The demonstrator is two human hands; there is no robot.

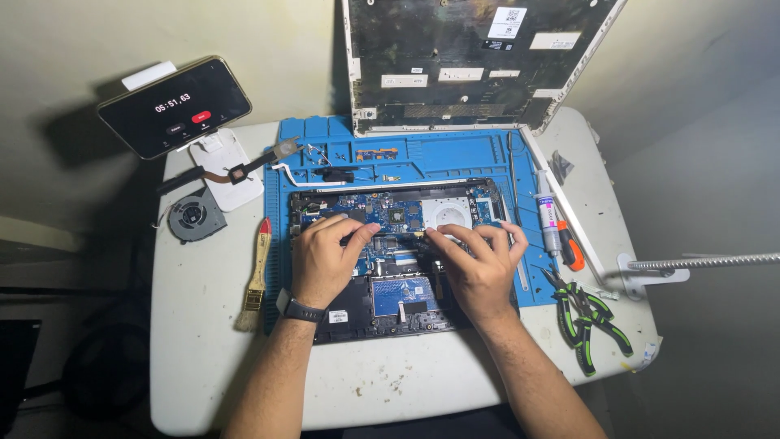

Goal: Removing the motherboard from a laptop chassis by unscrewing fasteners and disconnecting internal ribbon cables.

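Observation:
An opened laptop base [309, 203] with its blue motherboard [382, 210] exposed lies on a blue repair mat [422, 154]. My left hand [321, 260], with a dark watch on the wrist, rests on the board's left half, thumb and forefinger pinching at a dark part near the middle. My right hand [479, 264] lies over the right half, fingers spread and pressing down on the same dark strip beside a silver round plate [447, 213]. What sits under the fingers is hidden.
A detached white laptop lid [479, 57] leans upright at the back. A fan [193, 216], a heat pipe [236, 171] and a brush [257, 272] lie left. A syringe [547, 215], an orange tool and green pliers [589, 317] lie right. A phone [175, 106] on a stand shows a timer.

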